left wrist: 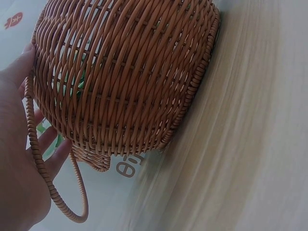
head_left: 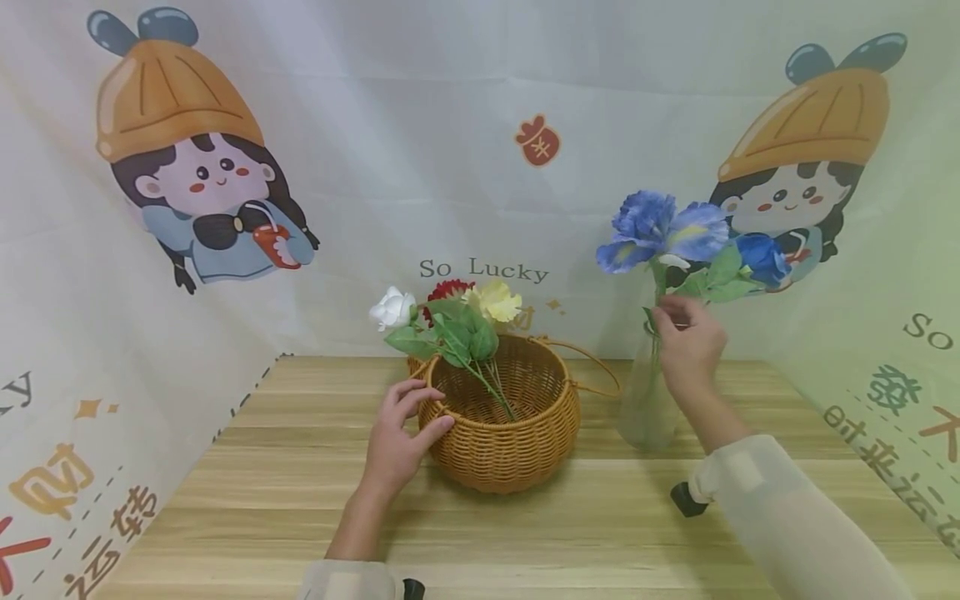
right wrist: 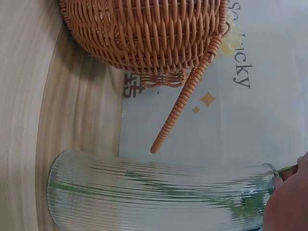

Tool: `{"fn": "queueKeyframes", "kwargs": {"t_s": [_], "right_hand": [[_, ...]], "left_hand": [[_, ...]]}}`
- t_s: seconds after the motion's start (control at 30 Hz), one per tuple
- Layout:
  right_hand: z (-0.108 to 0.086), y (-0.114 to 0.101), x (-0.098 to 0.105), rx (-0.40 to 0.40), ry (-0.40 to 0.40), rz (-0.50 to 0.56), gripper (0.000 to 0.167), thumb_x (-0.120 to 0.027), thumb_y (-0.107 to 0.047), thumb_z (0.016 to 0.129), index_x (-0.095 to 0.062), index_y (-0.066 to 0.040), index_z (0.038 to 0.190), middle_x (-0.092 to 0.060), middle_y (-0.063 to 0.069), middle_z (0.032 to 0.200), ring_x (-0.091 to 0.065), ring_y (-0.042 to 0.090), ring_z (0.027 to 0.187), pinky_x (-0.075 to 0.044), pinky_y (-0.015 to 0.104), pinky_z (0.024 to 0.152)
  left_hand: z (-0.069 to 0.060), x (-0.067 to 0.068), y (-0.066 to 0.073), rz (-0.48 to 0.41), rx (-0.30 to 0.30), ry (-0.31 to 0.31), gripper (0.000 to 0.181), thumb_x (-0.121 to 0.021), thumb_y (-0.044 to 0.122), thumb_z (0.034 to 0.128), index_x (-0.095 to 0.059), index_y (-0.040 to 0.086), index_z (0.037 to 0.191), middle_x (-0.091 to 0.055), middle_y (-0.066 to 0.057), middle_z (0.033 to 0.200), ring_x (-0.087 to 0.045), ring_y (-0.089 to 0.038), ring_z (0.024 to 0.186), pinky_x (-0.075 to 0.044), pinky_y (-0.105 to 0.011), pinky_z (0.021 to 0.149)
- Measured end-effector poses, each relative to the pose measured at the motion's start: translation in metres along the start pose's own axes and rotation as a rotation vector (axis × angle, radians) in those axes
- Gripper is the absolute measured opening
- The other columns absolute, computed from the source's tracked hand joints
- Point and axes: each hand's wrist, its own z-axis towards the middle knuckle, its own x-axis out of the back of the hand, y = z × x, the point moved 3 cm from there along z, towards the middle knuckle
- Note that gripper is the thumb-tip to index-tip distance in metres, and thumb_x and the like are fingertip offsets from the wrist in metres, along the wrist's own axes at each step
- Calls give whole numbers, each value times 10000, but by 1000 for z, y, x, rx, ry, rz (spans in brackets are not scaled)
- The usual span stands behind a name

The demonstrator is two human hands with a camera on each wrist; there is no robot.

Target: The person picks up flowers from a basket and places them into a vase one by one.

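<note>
My left hand (head_left: 397, 433) holds the left rim of a round wicker basket (head_left: 502, 458), thumb and fingers spread about its edge. In the left wrist view the basket's thin handle (left wrist: 53, 190) loops across that palm. Inside the basket lean a white rose (head_left: 392, 308), a yellow flower (head_left: 495, 302) and a red flower (head_left: 450, 290), with green leaves. My right hand (head_left: 692, 343) pinches the green stem of a blue iris (head_left: 645, 221) at the mouth of a ribbed clear glass vase (right wrist: 159, 192). A blue rose (head_left: 763, 258) stands beside the iris; its lower stem is hidden.
Basket and vase stand upright on a wood-grain table (head_left: 277, 500), the vase to the right. Another basket handle (head_left: 600, 371) sticks out toward the vase. Behind and at both sides hangs a printed cloth (head_left: 375, 167) with cartoon figures and lettering.
</note>
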Motion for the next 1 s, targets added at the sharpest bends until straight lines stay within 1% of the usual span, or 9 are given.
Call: {"fn": "queueKeyframes", "kwargs": {"t_s": [0.13, 0.23, 0.3, 0.43, 0.53, 0.7, 0.83, 1.0], "right_hand": [[-1, 1, -2, 33, 5, -27, 146, -679, -63, 895, -713, 7, 1019, -720, 141, 954, -528, -71, 694, -446, 106, 647], [-1, 1, -4, 67, 16, -46, 136, -681, -66, 896, -715, 4, 1008, -722, 134, 937, -538, -42, 692, -432, 106, 642], [-2, 0, -4, 95, 22, -64, 129, -682, -60, 894, -714, 9, 999, -721, 138, 930, -567, 19, 706, -424, 106, 643], [-2, 1, -6, 143, 26, -96, 117, -674, -45, 894, -709, 22, 984, -718, 151, 922, -625, 182, 734, -404, 112, 636], [-2, 2, -6, 165, 27, -111, 110, -675, -37, 887, -709, 26, 972, -715, 160, 904, -642, 249, 733, -394, 130, 626], [-3, 0, -6, 195, 8, -146, 111, -678, -23, 873, -708, 21, 971, -710, 167, 876, -647, 278, 722, -413, 194, 638], [-3, 0, -7, 201, -13, -166, 123, -672, -18, 873, -700, 20, 987, -709, 171, 880, -648, 289, 726, -443, 264, 651], [-2, 0, -7, 205, -17, -173, 126, -668, -2, 864, -695, 24, 985, -707, 180, 880, -652, 312, 736, -473, 358, 670]], "left_hand": [[0, 0, 0, 6, 3, 1, 325, -799, 247, 820, -691, 70, 1069, -502, -74, 1304, -456, -258, 1215, -443, -507, 946], [-1, 0, 1, 5, 7, 0, 316, -795, 258, 825, -693, 84, 1068, -504, -70, 1302, -459, -254, 1212, -444, -499, 946], [-1, 0, 1, 0, 5, 0, 316, -794, 260, 826, -694, 84, 1068, -507, -71, 1297, -461, -251, 1208, -445, -500, 944], [0, 0, 2, -7, -9, 6, 317, -799, 256, 821, -698, 80, 1064, -518, -74, 1285, -466, -239, 1201, -452, -495, 934], [0, 1, 1, -6, -18, 10, 318, -803, 248, 816, -699, 76, 1062, -523, -74, 1280, -468, -233, 1198, -456, -487, 926], [-1, 1, 1, -5, -20, 11, 307, -802, 250, 817, -702, 91, 1060, -523, -73, 1278, -469, -236, 1196, -456, -485, 923], [-1, 1, 1, -6, -24, 9, 312, -801, 249, 818, -701, 86, 1064, -522, -81, 1281, -466, -241, 1197, -456, -490, 919], [0, 0, 2, -7, -29, 7, 323, -802, 245, 817, -698, 70, 1067, -521, -78, 1281, -466, -239, 1197, -455, -485, 920]]}}
